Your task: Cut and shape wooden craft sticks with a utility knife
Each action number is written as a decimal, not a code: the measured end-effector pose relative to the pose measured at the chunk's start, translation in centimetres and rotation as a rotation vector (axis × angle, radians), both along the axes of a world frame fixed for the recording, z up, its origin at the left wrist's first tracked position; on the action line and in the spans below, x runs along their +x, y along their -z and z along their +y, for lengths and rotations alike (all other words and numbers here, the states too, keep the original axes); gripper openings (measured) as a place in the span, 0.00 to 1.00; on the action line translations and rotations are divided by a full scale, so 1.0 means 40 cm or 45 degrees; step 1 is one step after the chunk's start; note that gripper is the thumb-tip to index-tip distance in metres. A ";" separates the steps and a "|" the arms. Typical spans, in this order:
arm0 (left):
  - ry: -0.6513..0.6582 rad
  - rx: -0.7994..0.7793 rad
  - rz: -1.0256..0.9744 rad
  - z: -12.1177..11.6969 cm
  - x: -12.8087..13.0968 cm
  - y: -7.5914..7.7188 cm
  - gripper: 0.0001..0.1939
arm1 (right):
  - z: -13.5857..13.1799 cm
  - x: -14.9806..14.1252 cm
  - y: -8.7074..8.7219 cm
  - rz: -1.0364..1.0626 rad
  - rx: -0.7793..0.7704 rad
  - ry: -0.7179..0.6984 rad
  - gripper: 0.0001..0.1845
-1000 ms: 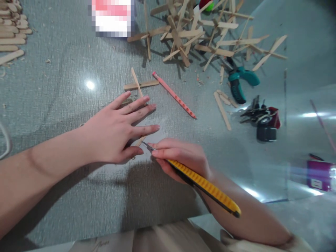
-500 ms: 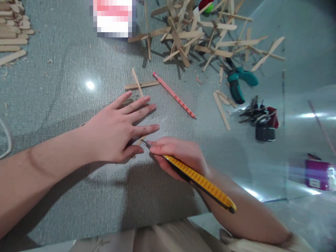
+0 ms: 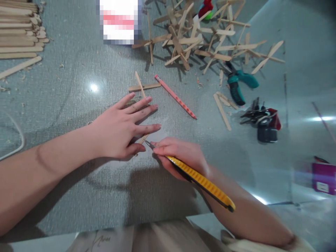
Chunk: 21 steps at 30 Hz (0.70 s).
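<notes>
My left hand (image 3: 122, 129) lies flat with fingers spread, pressing a wooden craft stick (image 3: 143, 139) onto the grey mat (image 3: 78, 101); only the stick's end shows below the fingers. My right hand (image 3: 181, 155) grips a yellow utility knife (image 3: 202, 182), its blade tip touching the stick's end just right of my left thumb. Beyond my left fingertips lie two crossed sticks (image 3: 141, 85) and a pink pencil (image 3: 175, 97).
A pile of glued stick crosses (image 3: 202, 38) fills the far middle. Teal pliers (image 3: 237, 84), loose stick pieces (image 3: 222, 106), dark clips with a red-black object (image 3: 264, 120) and a purple box (image 3: 324, 176) lie right. Stacked sticks (image 3: 19, 35) sit far left, a white cord (image 3: 15, 147) at the left edge.
The view has shifted slightly, so everything sits a little lower in the frame. The knife tip stays at the stick's end, and both hands keep their pose.
</notes>
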<state>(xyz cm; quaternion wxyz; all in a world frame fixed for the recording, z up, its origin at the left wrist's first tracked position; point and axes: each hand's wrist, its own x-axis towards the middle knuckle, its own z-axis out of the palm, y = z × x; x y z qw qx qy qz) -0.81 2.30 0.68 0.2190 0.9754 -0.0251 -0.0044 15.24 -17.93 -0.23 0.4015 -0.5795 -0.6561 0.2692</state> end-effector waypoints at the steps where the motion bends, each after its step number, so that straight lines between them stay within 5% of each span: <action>1: 0.008 0.004 -0.015 0.000 0.000 0.001 0.33 | -0.001 0.002 0.001 -0.035 0.063 0.009 0.10; 6: 0.053 0.101 -0.097 0.003 -0.001 0.001 0.37 | -0.008 0.023 -0.007 -0.135 0.268 0.212 0.15; 12: 0.070 0.138 -0.277 0.021 -0.001 -0.001 0.21 | -0.014 0.038 -0.021 -0.086 0.272 0.558 0.06; 21: -0.097 0.242 -0.256 -0.002 -0.036 -0.023 0.16 | 0.013 0.058 -0.014 0.012 0.192 0.645 0.10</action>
